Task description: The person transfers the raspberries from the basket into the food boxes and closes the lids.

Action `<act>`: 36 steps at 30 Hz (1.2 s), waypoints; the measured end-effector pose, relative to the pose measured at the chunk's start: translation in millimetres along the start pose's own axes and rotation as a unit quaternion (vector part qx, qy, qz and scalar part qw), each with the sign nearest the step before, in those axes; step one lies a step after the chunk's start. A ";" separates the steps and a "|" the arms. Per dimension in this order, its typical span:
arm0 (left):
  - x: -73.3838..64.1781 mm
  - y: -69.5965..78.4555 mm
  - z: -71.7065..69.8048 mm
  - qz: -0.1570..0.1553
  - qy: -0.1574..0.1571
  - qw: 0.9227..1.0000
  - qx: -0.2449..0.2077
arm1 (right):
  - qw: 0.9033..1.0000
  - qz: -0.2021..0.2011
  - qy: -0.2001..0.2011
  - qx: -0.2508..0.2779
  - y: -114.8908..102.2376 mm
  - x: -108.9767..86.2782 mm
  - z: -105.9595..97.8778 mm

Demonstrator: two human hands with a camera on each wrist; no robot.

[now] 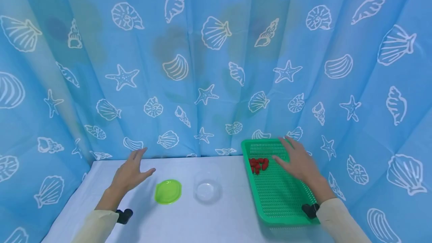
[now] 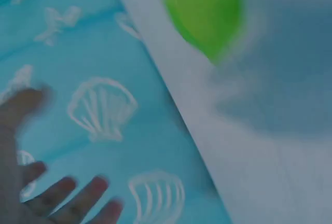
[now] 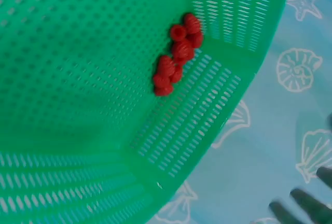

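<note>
Over the left of the table hangs my left hand (image 1: 129, 175), thumb and fingers spread, holding nothing. Closest to it lies a flat lime-green lid (image 1: 168, 191), seen blurred in the left wrist view. A clear round container (image 1: 206, 190) stands just right of the lid. My right hand (image 1: 297, 160) hovers above the right side of a green perforated basket (image 1: 258, 201), fingers apart and grasping nothing. Several red raspberries (image 1: 259, 164) (image 3: 178, 50) lie heaped in the basket, against its wall, to the left of that hand.
A white tabletop (image 1: 189, 224) carries everything. Behind it and along both sides hangs a blue curtain (image 1: 202, 85) printed with white shells and starfish. Each wrist bears a small black camera (image 1: 125, 216). The basket's raised rim surrounds the raspberries.
</note>
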State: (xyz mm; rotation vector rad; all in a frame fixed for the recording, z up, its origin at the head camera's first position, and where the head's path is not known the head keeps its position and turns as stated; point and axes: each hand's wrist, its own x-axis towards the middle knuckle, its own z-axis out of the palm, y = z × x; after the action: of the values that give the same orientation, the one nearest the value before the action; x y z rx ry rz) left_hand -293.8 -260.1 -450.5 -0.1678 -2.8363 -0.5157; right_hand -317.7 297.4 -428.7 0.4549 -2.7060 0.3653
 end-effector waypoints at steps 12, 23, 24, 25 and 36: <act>-0.9 38.1 94.8 -0.099 -0.119 0.935 -0.318 | 0.972 0.026 -0.049 0.227 26.9 43.8 65.6; -16.8 63.5 167.7 -0.057 -0.110 0.881 -0.457 | 0.962 0.075 -0.037 0.260 38.6 19.8 134.2; -17.8 65.7 170.3 -0.053 -0.104 0.878 -0.464 | 0.960 0.082 -0.036 0.264 39.7 18.3 138.5; -18.6 68.1 172.4 -0.050 -0.100 0.877 -0.467 | 0.959 0.088 -0.036 0.268 40.1 16.6 141.3; -19.2 85.9 184.9 -0.051 -0.072 0.888 -0.451 | 0.962 0.080 -0.002 0.261 42.3 16.3 146.6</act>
State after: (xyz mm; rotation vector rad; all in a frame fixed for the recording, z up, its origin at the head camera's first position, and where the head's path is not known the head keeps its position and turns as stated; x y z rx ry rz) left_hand -303.7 -114.9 -594.6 -0.2246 -2.4940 -1.8734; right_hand -393.3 286.4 -561.8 0.3717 -2.6328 1.1373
